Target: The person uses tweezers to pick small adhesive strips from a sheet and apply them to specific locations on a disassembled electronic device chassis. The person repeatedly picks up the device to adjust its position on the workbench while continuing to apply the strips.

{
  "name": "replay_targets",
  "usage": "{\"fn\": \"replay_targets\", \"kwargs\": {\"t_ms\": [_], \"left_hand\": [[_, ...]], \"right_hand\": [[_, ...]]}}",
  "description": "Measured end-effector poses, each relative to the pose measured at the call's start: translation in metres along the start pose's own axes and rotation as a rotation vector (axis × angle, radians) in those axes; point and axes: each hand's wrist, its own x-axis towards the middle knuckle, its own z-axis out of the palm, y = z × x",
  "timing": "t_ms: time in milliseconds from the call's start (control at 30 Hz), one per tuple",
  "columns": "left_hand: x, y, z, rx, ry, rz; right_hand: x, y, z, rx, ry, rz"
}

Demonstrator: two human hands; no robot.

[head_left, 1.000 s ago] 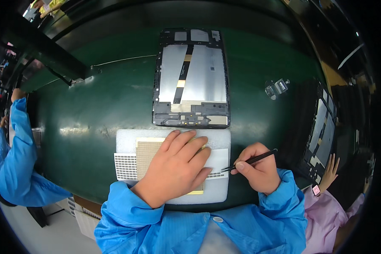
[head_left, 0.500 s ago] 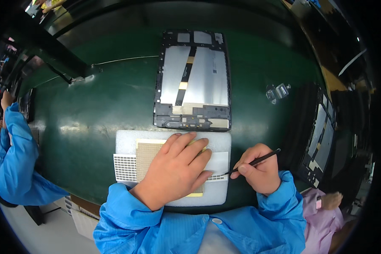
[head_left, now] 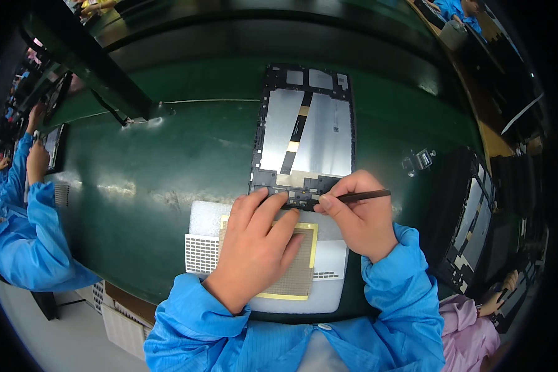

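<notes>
A tablet shell with a silver back plate, black frame and slanted ribbon cable lies in front of me. My right hand pinches slim black tweezers at the shell's near edge; the fingers hide the tip. My left hand lies palm down with fingers apart, its fingertips at the shell's near edge. Beneath it is a tan gridded sticker sheet with a yellow border. That sheet overlaps a white sheet of small dark labels, both on a white foam pad.
A small clear plastic piece sits to the right on the green table. Farther right stands another tablet shell. A dark post rises at the left. Co-workers in a blue sleeve and a pink sleeve flank me.
My right hand has moved with the tweezers from the white label sheet up to the shell's near edge. My left fingertips now reach that edge too. The whole view has shifted slightly.
</notes>
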Motion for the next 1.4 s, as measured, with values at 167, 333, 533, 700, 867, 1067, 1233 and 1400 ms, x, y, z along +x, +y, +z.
{"fn": "replay_targets", "kwargs": {"t_ms": [167,333,533,700,867,1067,1233,1400], "left_hand": [[-0.002,0.003,-0.003,0.038,0.014,0.058],[-0.004,0.012,0.002,-0.111,-0.189,0.254],[-0.002,0.016,0.002,-0.088,-0.306,0.203],[-0.002,0.017,0.002,-0.068,-0.310,0.194],[-0.002,0.018,0.001,-0.059,-0.320,0.182],[-0.003,0.016,0.001,-0.122,-0.285,0.182],[-0.004,0.006,-0.003,-0.063,-0.089,0.138],[-0.002,-0.002,0.000,0.036,0.070,0.007]], "right_hand": [[-0.027,-0.020,-0.008,0.285,0.110,0.066],[-0.083,0.001,-0.042,0.134,-0.102,0.190],[-0.089,0.002,-0.039,0.121,-0.117,0.229],[-0.092,0.010,-0.044,0.074,-0.174,0.229],[-0.091,0.009,-0.041,0.179,-0.121,0.231],[-0.083,0.004,-0.042,0.334,-0.039,0.240],[-0.034,-0.017,-0.018,0.288,0.103,0.033],[0.008,-0.004,-0.001,0.102,0.003,0.006]]}}
